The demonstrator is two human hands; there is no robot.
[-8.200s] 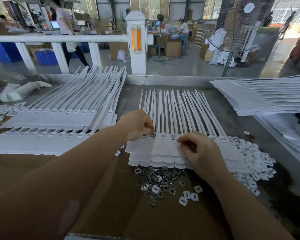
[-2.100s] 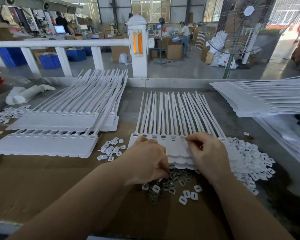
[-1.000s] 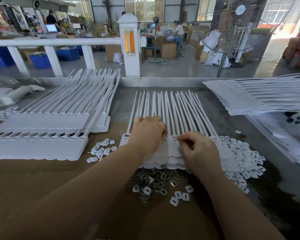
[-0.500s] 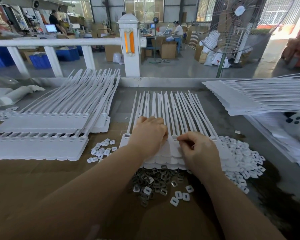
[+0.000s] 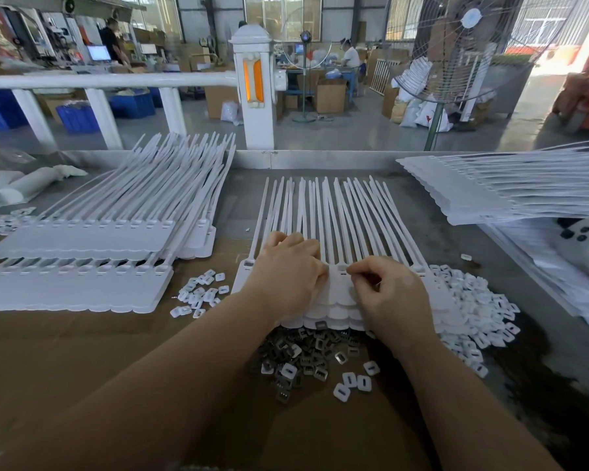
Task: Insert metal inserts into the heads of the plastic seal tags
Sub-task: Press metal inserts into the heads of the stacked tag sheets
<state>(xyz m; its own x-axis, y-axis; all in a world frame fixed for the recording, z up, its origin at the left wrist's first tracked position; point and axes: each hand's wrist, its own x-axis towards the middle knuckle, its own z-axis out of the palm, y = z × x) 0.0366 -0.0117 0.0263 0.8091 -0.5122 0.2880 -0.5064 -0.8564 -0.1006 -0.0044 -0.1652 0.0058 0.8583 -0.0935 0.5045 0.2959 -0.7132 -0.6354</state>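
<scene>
A: Change? Left hand (image 5: 288,270) is back from the metal inserts (image 5: 306,348), pressing on the seal tags (image 5: 334,232) mid-bench.
B: Fingers?
A: Left curled, contents hidden. Right hand (image 5: 388,290) pinches at a head. Seating next insert, probably.

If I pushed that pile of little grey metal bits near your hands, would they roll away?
Probably not. The metal inserts look flat and squarish, so they would likely slide and scatter across the cardboard rather than roll. They lie loose in a heap, so a push would probably spread them. Being so small, each is likely light and fiddly to pinch.
</scene>
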